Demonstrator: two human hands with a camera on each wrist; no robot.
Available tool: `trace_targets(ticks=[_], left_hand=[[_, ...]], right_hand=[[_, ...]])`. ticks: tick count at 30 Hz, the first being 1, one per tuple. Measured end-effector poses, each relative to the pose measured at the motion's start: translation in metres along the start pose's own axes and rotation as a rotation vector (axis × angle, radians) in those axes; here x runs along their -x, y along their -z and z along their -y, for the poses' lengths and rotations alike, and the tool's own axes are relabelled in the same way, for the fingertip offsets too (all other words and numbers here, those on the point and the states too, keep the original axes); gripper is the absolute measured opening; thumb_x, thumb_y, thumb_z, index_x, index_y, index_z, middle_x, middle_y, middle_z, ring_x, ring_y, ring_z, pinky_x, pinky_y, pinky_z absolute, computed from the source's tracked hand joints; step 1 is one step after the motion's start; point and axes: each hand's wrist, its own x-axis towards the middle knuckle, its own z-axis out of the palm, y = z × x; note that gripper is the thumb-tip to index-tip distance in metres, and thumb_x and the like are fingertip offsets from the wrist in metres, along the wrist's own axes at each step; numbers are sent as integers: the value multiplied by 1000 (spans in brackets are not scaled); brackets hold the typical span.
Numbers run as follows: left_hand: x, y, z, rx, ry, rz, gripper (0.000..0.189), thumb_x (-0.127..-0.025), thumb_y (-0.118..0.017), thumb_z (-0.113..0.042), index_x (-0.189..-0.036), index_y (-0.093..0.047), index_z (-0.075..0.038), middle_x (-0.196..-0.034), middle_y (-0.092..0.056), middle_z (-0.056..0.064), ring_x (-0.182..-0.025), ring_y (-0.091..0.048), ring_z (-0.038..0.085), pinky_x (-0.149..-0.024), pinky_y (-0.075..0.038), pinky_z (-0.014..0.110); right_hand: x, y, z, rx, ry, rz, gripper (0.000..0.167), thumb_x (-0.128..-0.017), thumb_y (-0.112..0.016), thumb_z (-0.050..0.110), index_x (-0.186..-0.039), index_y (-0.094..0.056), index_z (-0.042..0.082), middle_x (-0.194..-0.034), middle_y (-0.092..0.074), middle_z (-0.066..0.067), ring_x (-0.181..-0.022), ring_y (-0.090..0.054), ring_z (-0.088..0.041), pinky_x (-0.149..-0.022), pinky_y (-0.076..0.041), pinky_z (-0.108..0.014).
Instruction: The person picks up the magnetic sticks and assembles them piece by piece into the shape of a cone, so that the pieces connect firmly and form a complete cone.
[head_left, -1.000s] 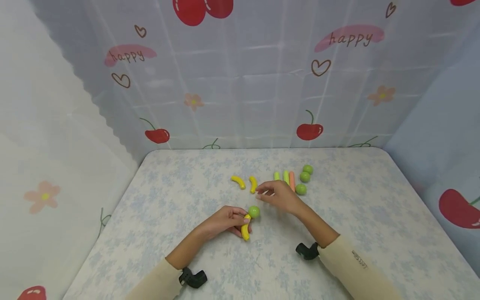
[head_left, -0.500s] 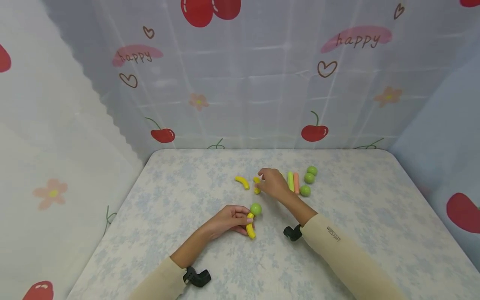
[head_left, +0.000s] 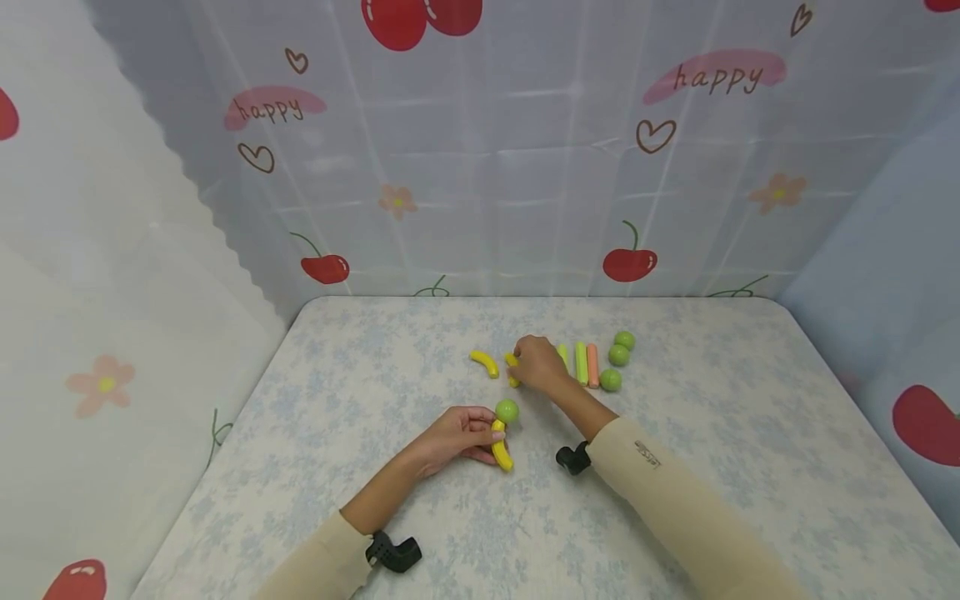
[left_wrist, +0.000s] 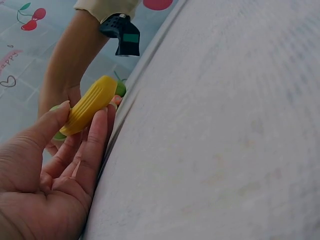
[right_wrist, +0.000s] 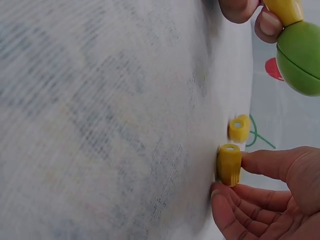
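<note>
In the head view my left hand (head_left: 457,435) pinches a yellow banana-shaped piece (head_left: 503,456) between thumb and fingers, a little in front of the table's middle. A shiny green ball (head_left: 507,411) sits on that piece's far end; the right wrist view shows the two joined. Farther back, my right hand (head_left: 542,365) has its thumb and fingers about a second yellow banana-shaped piece (right_wrist: 229,167), which has a hole in its end and lies at the tabletop. Just left of it lies a third yellow curved piece (head_left: 484,363).
Right of my right hand lie light green sticks (head_left: 581,363) and an orange stick (head_left: 592,367), partly behind the hand. Beside them are green balls (head_left: 618,355). A patterned cloth covers the table (head_left: 375,350), and a printed curtain (head_left: 480,167) hangs behind it.
My right hand has moved left and back to the second yellow piece, and its fingers have come around it. The left hand keeps its piece, now tilted slightly differently.
</note>
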Motion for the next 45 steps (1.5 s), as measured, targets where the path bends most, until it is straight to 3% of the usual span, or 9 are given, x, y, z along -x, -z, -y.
trace_targets(ticks=[6, 12, 19, 27, 34, 45], left_hand=[[-1, -2, 0, 10, 2, -10, 29, -98, -68, -7, -121, -61, 8, -100, -75, 13, -91, -74, 25, -81, -60, 42], [-4, -4, -1, -3, 2, -21, 30, -98, -69, -10, -121, -62, 8, -100, -75, 13, -92, -74, 25, -81, -60, 42], [-4, -3, 0, 5, 4, -56, 27, -99, -68, -11, -121, -63, 5, -100, -75, 13, -91, -74, 22, -79, -60, 40], [-5, -2, 1, 14, 11, -66, 31, -98, -70, -10, -124, -62, 5, -99, -75, 11, -87, -73, 21, -78, -61, 38], [-4, -2, 1, 9, 14, -80, 32, -98, -69, -9, -125, -60, 7, -98, -74, 11, -86, -73, 21, -78, -61, 39], [-2, -3, 0, 1, 3, -76, 32, -98, -68, -8, -125, -60, 7, -96, -74, 8, -84, -73, 20, -77, -61, 38]], right_hand=[[2, 0, -3, -45, -7, 0, 12, -87, -75, 13, -88, -75, 1, -80, -69, -8, -57, -52, -15, -50, -42, -26], [17, 8, -11, -90, 54, -28, 21, -87, -78, 14, -101, -75, -1, -94, -71, -12, -69, -62, -18, -59, -52, -31], [38, 19, -17, -131, 138, -44, 22, -86, -80, 13, -102, -73, -1, -88, -69, -10, -76, -63, -21, -65, -53, -34], [69, 25, -21, -167, 121, -33, 21, -86, -78, 10, -105, -75, 6, -86, -70, -4, -68, -60, -15, -54, -50, -29], [90, 27, -22, -144, 147, -44, 19, -85, -79, 11, -104, -76, 11, -85, -69, 1, -66, -59, -11, -53, -48, -28], [98, 22, -20, -129, 174, -6, 20, -84, -79, 10, -104, -76, 13, -85, -69, 3, -68, -59, -9, -53, -48, -27]])
